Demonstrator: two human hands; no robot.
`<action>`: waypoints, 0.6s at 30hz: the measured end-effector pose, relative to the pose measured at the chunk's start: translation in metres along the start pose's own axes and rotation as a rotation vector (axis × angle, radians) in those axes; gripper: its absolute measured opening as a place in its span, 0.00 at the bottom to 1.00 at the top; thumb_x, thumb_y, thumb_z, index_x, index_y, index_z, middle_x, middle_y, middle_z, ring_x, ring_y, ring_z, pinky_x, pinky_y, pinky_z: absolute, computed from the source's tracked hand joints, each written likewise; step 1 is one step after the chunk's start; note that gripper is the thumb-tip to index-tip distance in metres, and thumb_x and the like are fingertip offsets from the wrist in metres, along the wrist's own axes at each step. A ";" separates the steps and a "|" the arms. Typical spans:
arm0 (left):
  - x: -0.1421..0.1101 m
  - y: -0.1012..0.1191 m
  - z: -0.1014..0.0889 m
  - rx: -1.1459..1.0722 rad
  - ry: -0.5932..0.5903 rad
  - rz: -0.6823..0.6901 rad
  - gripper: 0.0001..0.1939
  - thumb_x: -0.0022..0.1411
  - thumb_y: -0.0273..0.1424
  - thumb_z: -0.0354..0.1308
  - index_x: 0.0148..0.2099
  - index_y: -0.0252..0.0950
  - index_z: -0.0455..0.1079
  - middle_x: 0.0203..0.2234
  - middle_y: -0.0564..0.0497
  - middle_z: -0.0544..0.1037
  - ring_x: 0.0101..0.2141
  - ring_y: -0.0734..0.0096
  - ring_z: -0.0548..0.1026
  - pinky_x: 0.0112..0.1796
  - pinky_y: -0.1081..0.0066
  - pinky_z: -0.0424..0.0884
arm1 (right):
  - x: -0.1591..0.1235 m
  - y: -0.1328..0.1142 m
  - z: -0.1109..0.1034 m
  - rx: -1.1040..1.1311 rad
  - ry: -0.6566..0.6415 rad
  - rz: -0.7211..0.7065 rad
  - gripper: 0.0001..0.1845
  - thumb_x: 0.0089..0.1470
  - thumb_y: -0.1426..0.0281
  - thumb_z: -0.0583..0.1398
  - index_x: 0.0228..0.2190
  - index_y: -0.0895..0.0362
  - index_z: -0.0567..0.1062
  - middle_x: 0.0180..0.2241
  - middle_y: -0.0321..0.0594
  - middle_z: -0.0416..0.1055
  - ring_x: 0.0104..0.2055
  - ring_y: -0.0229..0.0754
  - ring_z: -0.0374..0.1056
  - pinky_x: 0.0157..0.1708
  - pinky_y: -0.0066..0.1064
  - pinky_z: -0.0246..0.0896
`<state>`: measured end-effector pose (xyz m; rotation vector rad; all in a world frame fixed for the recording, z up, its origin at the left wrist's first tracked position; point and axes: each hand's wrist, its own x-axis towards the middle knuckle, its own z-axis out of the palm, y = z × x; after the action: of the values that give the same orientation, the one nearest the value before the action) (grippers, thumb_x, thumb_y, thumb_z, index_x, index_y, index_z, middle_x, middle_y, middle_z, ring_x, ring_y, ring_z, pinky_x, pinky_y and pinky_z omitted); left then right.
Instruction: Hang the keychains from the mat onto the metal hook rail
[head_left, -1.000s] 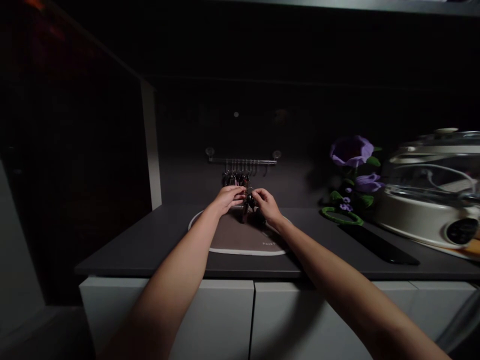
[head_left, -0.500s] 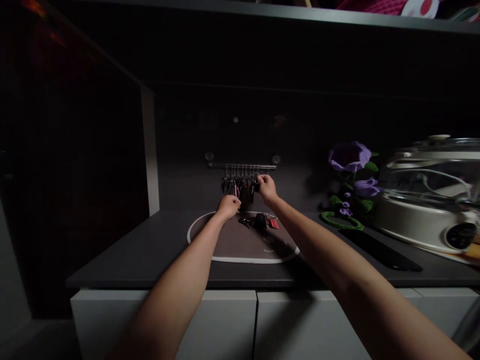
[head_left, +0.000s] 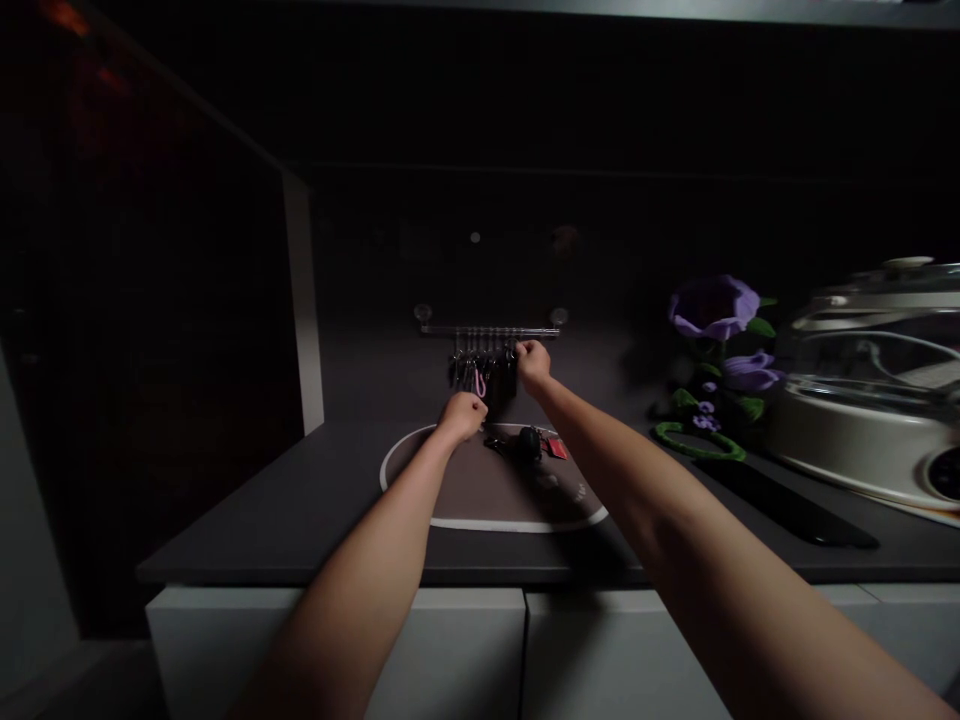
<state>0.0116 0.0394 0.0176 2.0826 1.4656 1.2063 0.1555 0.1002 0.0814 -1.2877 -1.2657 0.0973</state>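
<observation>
Below the hanging rail [head_left: 491,331], several key rings and keys [head_left: 469,368] hang in a row from thin hooks; a pink loop [head_left: 480,383] stands out among them. My right hand [head_left: 533,364] is closed in a pinch at the row's right end, its fingertips by the last hooks; what they grip is too small and dark to name. Lower and to the left, my left hand [head_left: 463,414] is curled shut just above the mat's back edge; its contents are hidden. On the brown mat [head_left: 480,490] lie loose keys [head_left: 495,443], a round black object [head_left: 530,443] and a red tag [head_left: 556,448].
Purple crafted flowers [head_left: 714,308] with a green ring base [head_left: 697,442] stand on the right. Beside them are a flat black slab [head_left: 787,505] and a cream appliance with a clear cover [head_left: 847,430]. A shelf edge [head_left: 525,10] runs overhead. White cabinet fronts [head_left: 450,640] are below.
My right hand has risen slightly at the row's right end, and the dark item by its fingertips shows less clearly. My left hand stays nearly in place. The view has shifted slightly.
</observation>
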 end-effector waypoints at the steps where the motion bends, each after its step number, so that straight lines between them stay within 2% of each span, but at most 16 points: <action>1: 0.000 0.000 0.000 0.001 0.002 -0.003 0.09 0.50 0.24 0.51 0.27 0.30 0.73 0.19 0.49 0.74 0.20 0.77 0.70 0.24 0.78 0.64 | 0.000 0.000 0.001 -0.007 -0.003 0.011 0.13 0.50 0.68 0.52 0.31 0.61 0.73 0.33 0.44 0.72 0.34 0.39 0.65 0.36 0.27 0.56; 10: 0.003 -0.003 0.000 0.008 0.007 -0.012 0.09 0.50 0.24 0.51 0.29 0.30 0.73 0.22 0.49 0.76 0.21 0.77 0.72 0.26 0.78 0.66 | -0.005 0.013 0.008 0.056 -0.004 0.053 0.14 0.48 0.66 0.53 0.32 0.61 0.73 0.33 0.44 0.72 0.34 0.39 0.66 0.37 0.28 0.57; 18: 0.001 -0.002 -0.003 -0.010 0.018 -0.029 0.07 0.51 0.23 0.53 0.27 0.30 0.73 0.20 0.50 0.75 0.21 0.78 0.71 0.25 0.79 0.65 | -0.006 0.024 0.012 0.107 -0.019 0.066 0.14 0.47 0.66 0.52 0.32 0.60 0.73 0.33 0.43 0.72 0.34 0.38 0.66 0.37 0.28 0.58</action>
<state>0.0082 0.0401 0.0189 2.0419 1.4900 1.2223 0.1580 0.1133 0.0569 -1.2389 -1.2185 0.2222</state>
